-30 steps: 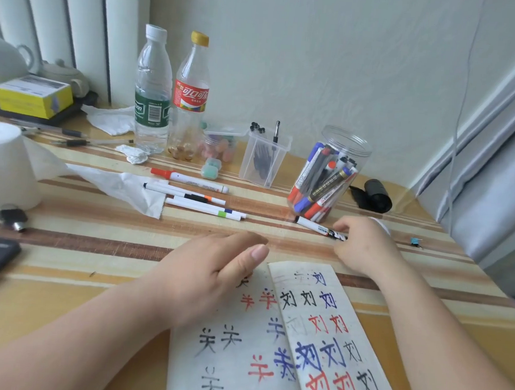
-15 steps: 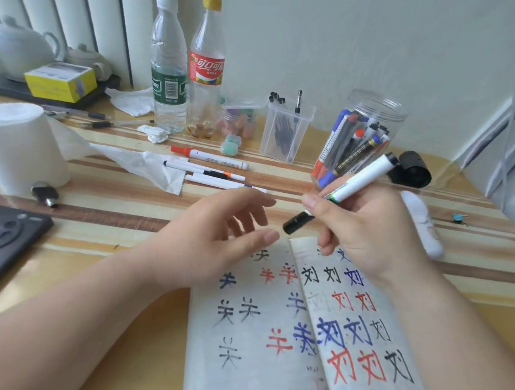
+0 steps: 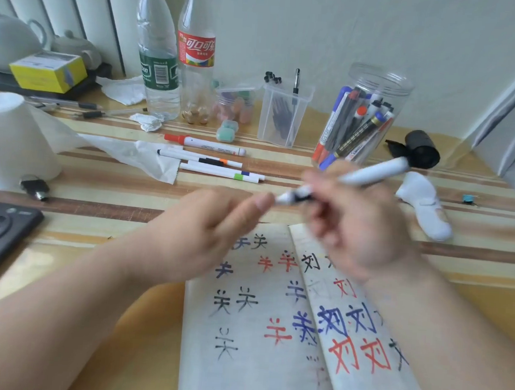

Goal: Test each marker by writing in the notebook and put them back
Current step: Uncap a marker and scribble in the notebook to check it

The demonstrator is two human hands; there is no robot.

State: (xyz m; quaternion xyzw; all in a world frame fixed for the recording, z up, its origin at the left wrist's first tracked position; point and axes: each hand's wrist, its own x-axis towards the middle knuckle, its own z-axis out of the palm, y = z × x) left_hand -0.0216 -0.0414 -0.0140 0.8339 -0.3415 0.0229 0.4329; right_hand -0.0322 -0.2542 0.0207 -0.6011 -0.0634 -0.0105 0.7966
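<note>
Marker (image 3: 370, 173), white, dark-ended: lifted off the bench (image 3: 96, 214) since a second ago, now held aslant above the top edge of the notebook (image 3: 255, 331), clasped by the right grip (image 3: 357, 229); left grip (image 3: 198, 236) is brought to its dark end, hold obscured by blur; uncapping is judged next

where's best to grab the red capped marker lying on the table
Pinch the red-capped marker at the middle of its white barrel, coming straight down from above. It lies flat on the table, cap to the left, and the thin pens lie close on its near side, so a low sideways approach would likely bump them.
</note>
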